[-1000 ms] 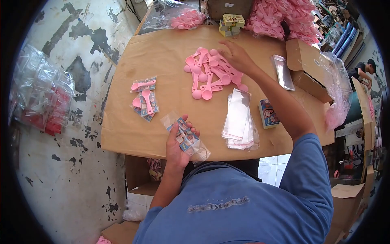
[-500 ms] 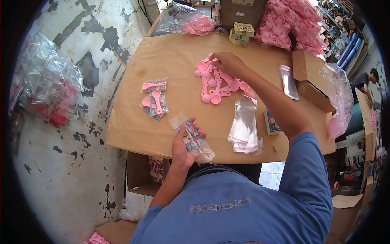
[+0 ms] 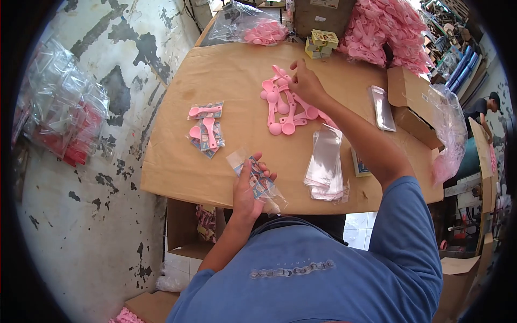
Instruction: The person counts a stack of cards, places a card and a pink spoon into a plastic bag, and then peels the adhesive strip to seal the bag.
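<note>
My left hand (image 3: 249,188) is closed round a clear plastic bag (image 3: 273,196) with a blue printed card (image 3: 260,182) inside, at the table's near edge. Over the far side of a pile of pink measuring spoons (image 3: 289,116), my right hand (image 3: 308,85) pinches the end of one pink measuring spoon (image 3: 280,72); its fingertips are partly hidden. Left of the pile lie bagged cards with pink spoons on top (image 3: 210,133). A stack of clear bags (image 3: 325,161) rests below my right forearm, beside a small box (image 3: 361,163) partly covered by the arm.
An open cardboard box (image 3: 412,102) and another bundle of clear bags (image 3: 382,107) are at the right. Large bags of pink spoons (image 3: 382,35) and small yellow boxes (image 3: 323,40) stand at the back. A co-worker (image 3: 482,110) is at far right.
My right hand has shifted slightly right and up at the pile, and the spoon at its fingertips has turned. My left hand has moved a little right, tilting the bag and card.
</note>
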The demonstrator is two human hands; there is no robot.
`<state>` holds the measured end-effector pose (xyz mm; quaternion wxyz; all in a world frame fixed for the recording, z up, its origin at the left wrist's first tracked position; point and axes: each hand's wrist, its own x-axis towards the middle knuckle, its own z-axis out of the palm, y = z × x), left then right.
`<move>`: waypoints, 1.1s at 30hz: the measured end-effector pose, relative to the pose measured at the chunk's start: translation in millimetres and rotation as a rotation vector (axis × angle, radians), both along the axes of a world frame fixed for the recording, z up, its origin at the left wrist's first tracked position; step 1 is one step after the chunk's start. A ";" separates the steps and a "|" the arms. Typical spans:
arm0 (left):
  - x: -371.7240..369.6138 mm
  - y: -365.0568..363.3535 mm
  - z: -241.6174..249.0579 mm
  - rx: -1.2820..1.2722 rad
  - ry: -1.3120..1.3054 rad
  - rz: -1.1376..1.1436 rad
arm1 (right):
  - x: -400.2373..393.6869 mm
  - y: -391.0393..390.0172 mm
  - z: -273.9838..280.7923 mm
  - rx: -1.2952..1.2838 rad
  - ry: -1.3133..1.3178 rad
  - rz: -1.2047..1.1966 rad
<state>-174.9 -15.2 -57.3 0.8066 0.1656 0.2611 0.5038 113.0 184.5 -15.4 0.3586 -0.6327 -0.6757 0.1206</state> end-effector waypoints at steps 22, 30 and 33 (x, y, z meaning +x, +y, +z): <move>43.5 44.3 42.2 0.340 -0.130 0.228 | -63.2 -307.2 32.1 -0.644 0.919 0.121; 66.9 24.2 36.2 0.310 -0.110 0.071 | -74.4 -297.7 14.9 -0.340 1.261 0.109; 70.4 22.5 33.2 0.199 -0.221 -0.026 | -74.4 -289.0 5.8 -0.302 1.232 0.096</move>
